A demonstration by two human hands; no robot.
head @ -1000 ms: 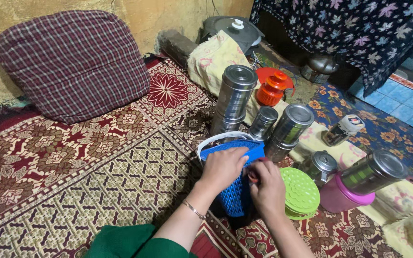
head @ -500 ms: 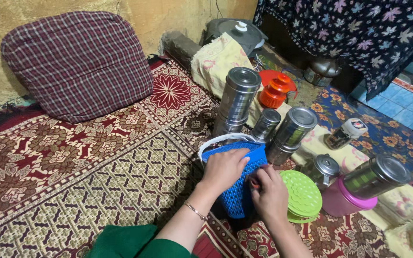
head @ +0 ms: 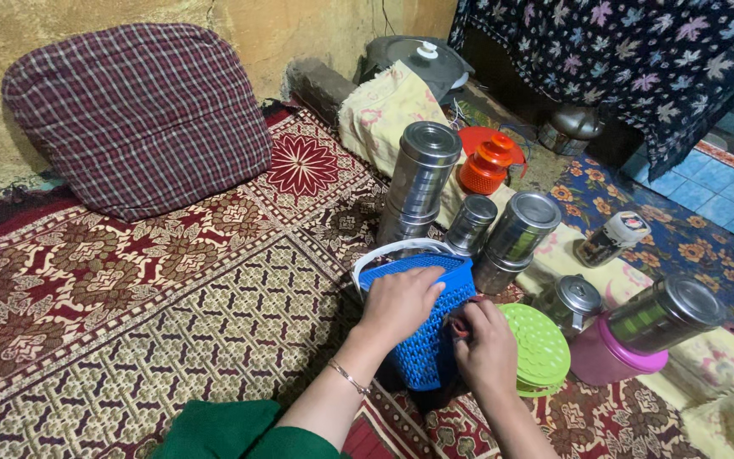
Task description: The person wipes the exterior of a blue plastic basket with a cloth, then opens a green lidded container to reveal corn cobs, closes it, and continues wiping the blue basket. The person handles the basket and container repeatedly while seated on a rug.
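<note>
1. A person sits on a patterned red carpet (head: 129,289), seen from above
2. The left hand (head: 399,299) lies over the top of a blue plastic basket (head: 431,340) with a white handle, fingers curled around its rim and gripping it
3. The right hand (head: 488,350) presses against the basket's right side; its fingers are bent, but I cannot tell what they grip
4. The basket stands on the carpet, directly in front of the person
5. A green perforated lid (head: 541,348) lies just beside the right hand
6. Steel canisters (head: 422,174) stand behind the basket
7. A checked cushion (head: 138,110) leans on the wall, well apart
</note>
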